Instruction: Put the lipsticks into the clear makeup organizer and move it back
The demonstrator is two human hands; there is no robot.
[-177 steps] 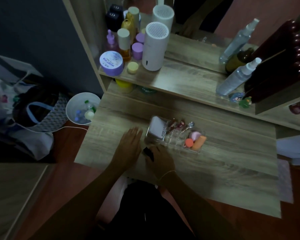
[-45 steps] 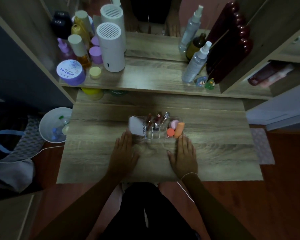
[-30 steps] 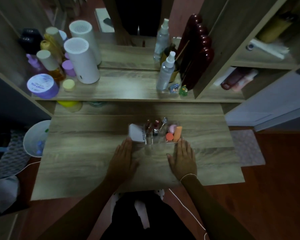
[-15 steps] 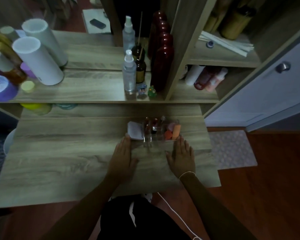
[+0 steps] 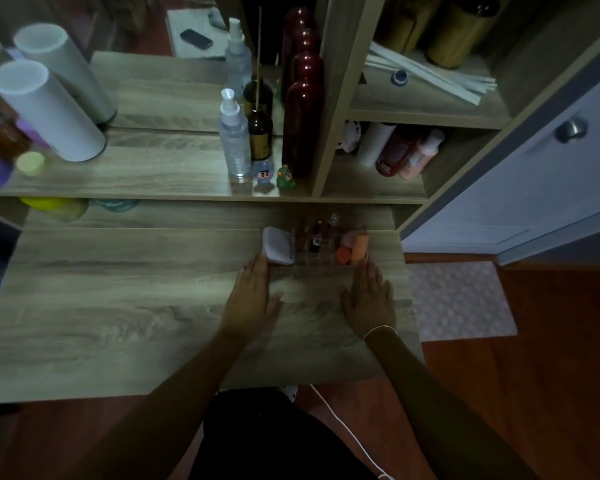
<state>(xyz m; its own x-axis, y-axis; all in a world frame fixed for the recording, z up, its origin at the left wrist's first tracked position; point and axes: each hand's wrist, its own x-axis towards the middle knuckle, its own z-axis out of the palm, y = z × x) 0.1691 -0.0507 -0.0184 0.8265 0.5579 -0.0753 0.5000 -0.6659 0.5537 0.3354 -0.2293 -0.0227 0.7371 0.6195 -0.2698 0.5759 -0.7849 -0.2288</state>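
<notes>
Slid farther right: clear makeup organizer (image 5: pixel 321 247), lipsticks (image 5: pixel 315 233) inside. Left hand (image 5: pixel 252 297), right hand (image 5: pixel 369 297) flat, open, gripping nothing. Remaining, apparently: pushing back.

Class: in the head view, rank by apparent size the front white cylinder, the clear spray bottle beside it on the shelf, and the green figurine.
1. White cylinder
2. Clear spray bottle
3. Green figurine

All three share one shelf, so nearness hardly affects the order.

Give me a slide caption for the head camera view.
Both hands flat on the desk, behind the filled clear organizer.
</notes>
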